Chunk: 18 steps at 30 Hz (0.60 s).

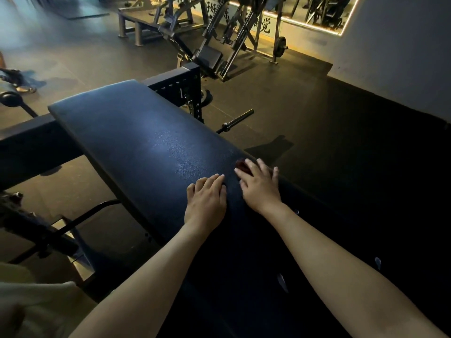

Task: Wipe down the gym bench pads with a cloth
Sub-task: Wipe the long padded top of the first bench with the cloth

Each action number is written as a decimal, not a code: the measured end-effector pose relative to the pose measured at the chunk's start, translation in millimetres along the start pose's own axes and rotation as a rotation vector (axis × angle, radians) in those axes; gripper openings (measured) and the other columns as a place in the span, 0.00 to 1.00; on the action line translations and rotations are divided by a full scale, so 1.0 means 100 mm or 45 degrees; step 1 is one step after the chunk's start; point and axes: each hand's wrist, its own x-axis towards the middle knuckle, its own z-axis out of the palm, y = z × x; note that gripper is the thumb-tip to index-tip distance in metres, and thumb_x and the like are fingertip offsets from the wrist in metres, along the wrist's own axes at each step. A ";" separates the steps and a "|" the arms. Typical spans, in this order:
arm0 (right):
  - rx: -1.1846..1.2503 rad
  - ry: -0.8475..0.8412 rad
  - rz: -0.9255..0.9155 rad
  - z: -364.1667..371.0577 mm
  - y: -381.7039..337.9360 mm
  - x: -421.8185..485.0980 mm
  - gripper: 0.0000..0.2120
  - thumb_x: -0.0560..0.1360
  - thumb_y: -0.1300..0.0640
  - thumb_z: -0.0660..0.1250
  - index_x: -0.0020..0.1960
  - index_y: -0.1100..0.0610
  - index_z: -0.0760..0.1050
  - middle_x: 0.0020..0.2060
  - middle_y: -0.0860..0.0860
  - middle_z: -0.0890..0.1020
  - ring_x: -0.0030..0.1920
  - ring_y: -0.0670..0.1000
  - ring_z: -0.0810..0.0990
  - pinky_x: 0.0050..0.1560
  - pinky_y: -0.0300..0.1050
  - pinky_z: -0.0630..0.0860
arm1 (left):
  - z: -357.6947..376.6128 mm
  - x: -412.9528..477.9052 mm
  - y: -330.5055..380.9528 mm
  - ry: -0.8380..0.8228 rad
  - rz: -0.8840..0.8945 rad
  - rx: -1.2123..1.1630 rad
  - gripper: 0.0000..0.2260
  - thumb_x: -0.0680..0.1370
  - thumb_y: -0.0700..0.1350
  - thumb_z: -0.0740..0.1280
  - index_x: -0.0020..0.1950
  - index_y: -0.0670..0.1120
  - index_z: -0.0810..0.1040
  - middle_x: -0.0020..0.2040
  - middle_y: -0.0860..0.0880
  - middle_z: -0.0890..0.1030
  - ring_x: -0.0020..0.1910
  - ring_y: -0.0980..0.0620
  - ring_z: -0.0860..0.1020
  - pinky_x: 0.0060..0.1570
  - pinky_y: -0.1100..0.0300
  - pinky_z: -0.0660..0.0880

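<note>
While the left hand (206, 198) lies flat, fingers extended, on the bench pad (136, 142), the right hand (261, 186) presses a dark red cloth (242, 165) beneath straight fingers at the pad's right edge.

Bench pad (136, 142): long, dark, grained upholstery with rounded far corners, running diagonally away from the viewer and mounted on a dark steel frame (29, 147). On its near part: left hand (206, 203), laid flat, fingers straight; just beside it, right hand (260, 189) at the pad's right edge, fingers spread over a small dark red cloth (242, 165), mostly covered. Floor (305, 106): dark rubber matting; a barbell (238, 120) lies on it beyond the pad.
</note>
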 end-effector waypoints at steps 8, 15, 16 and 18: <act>0.223 0.310 -0.179 0.10 -0.27 -0.19 0.20 0.81 0.51 0.53 0.66 0.51 0.77 0.66 0.47 0.77 0.59 0.56 0.70 0.57 0.51 0.70 | 0.03 0.05 -0.03 0.103 -0.048 -0.174 0.26 0.81 0.56 0.47 0.74 0.51 0.71 0.72 0.55 0.73 0.71 0.54 0.66 0.71 0.54 0.55; 0.129 0.171 0.047 0.03 0.09 0.10 0.26 0.81 0.47 0.58 0.78 0.49 0.61 0.75 0.50 0.65 0.70 0.57 0.65 0.67 0.57 0.66 | 0.04 0.05 -0.04 0.089 0.007 -0.023 0.27 0.81 0.58 0.44 0.74 0.53 0.71 0.72 0.58 0.73 0.70 0.55 0.65 0.69 0.54 0.55; 0.128 0.145 0.090 0.05 0.10 0.12 0.25 0.82 0.46 0.57 0.78 0.48 0.60 0.75 0.50 0.65 0.70 0.57 0.65 0.67 0.57 0.65 | 0.03 0.06 -0.04 0.078 0.009 -0.016 0.27 0.81 0.58 0.44 0.74 0.53 0.71 0.72 0.58 0.72 0.70 0.55 0.64 0.70 0.54 0.56; 0.157 0.204 0.081 0.07 -0.01 0.07 0.23 0.82 0.49 0.57 0.76 0.50 0.64 0.72 0.51 0.69 0.66 0.57 0.69 0.65 0.56 0.68 | 0.03 0.06 -0.04 0.060 0.012 -0.043 0.26 0.81 0.57 0.45 0.74 0.53 0.70 0.73 0.57 0.72 0.71 0.55 0.64 0.70 0.54 0.55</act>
